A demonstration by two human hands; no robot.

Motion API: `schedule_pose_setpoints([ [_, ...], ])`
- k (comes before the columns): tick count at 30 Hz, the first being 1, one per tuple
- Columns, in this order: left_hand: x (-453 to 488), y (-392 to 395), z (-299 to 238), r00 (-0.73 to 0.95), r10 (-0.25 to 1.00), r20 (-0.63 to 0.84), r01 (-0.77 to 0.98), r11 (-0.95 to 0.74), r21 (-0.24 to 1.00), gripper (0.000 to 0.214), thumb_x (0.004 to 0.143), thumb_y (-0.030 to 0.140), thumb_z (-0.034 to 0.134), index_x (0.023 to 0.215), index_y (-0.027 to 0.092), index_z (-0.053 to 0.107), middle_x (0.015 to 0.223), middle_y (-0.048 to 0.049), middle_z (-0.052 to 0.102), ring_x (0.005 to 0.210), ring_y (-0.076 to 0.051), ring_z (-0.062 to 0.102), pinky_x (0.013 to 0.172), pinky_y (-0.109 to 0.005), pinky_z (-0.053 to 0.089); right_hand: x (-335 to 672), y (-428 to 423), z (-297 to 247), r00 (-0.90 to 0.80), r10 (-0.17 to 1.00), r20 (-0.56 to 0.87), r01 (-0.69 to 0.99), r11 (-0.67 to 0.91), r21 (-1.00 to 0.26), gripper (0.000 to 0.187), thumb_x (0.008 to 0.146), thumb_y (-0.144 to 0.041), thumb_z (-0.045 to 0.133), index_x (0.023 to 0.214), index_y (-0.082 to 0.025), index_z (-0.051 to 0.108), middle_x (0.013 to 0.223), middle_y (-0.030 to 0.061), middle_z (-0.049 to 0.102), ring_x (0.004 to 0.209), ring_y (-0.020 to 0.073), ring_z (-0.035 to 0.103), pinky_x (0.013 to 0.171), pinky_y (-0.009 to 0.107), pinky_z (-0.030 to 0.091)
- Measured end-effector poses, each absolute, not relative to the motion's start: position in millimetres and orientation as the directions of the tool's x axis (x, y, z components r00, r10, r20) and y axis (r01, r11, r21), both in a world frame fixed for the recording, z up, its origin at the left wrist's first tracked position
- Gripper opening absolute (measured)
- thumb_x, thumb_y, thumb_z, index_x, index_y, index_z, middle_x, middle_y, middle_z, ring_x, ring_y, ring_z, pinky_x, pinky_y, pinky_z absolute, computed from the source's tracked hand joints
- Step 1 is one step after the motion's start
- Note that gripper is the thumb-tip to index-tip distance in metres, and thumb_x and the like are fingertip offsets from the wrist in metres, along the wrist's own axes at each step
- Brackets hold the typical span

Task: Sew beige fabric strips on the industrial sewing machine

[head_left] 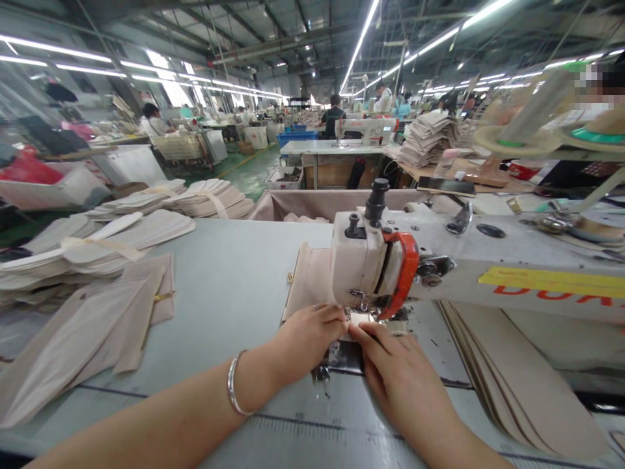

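A beige fabric piece [312, 273] lies under the head of the sewing machine [359, 260], with a small gold-coloured metal fitting [290, 277] at its left edge. My left hand [310, 335], a silver bangle on its wrist, pinches the near edge of the fabric just left of the presser foot. From the right, my right hand [395, 361] has its fingertips closed on the same edge, close to the left fingertips. The needle and the fabric between the fingers are mostly hidden.
Stitched beige pieces [107, 319] and banded stacks of panels [107, 244] lie at the left. More panels [527, 378] lie under the machine arm at the right. A fabric-lined bin [273, 205] stands behind the table. People work at machines farther back.
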State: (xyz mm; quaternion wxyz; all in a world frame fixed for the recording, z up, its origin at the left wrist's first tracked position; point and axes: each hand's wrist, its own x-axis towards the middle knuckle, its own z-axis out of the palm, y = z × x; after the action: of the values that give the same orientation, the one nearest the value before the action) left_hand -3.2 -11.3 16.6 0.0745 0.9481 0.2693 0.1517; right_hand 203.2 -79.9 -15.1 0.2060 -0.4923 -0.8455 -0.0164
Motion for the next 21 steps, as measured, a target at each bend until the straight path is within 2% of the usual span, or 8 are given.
schedule_pose_setpoints([
  [6,-3.0,1.0,5.0,0.761,0.594,0.26,0.55,-0.804,0.226,0.024,0.095,0.011,0.046,0.11,0.018,0.064,0.111,-0.0067,0.067,0.105,-0.02,0.063,0.098,-0.034,0.052,200.1,-77.1,-16.6,-0.406,0.839,0.361,0.856,0.488,-0.172,0.044,0.094,-0.013,0.043,0.138,-0.015,0.05,0.133,0.0095,0.054,0.111,0.0315,0.05,0.092,0.048,0.044],
  [11,0.1,3.3,4.9,0.74,0.596,0.311,0.543,-0.803,0.245,0.025,0.094,0.009,0.047,0.108,0.018,0.066,0.113,-0.0058,0.068,0.108,-0.02,0.063,0.1,-0.034,0.051,198.3,-74.9,-18.0,-0.396,0.853,0.341,0.864,0.471,-0.175,0.048,0.092,-0.012,0.046,0.139,-0.015,0.049,0.133,0.0096,0.054,0.112,0.0318,0.049,0.095,0.049,0.043],
  [16,1.3,3.5,4.7,0.69,0.623,0.368,0.574,-0.781,0.246,0.027,0.092,0.006,0.047,0.1,0.02,0.069,0.107,-0.0051,0.07,0.097,-0.019,0.067,0.09,-0.032,0.055,195.0,-75.1,-14.6,-0.368,0.863,0.346,0.866,0.454,-0.211,0.049,0.09,-0.008,0.046,0.138,-0.015,0.05,0.133,0.0096,0.053,0.108,0.0287,0.05,0.095,0.046,0.043],
  [21,-1.0,5.2,-0.7,0.679,0.6,0.423,0.573,-0.794,0.206,0.031,0.088,0.003,0.048,0.1,0.02,0.071,0.102,-0.0049,0.072,0.094,-0.019,0.068,0.089,-0.031,0.056,191.1,-76.5,-9.1,-0.321,0.881,0.348,0.868,0.421,-0.264,0.049,0.088,-0.009,0.05,0.136,-0.018,0.051,0.127,0.0083,0.056,0.111,0.027,0.048,0.101,0.043,0.039],
])
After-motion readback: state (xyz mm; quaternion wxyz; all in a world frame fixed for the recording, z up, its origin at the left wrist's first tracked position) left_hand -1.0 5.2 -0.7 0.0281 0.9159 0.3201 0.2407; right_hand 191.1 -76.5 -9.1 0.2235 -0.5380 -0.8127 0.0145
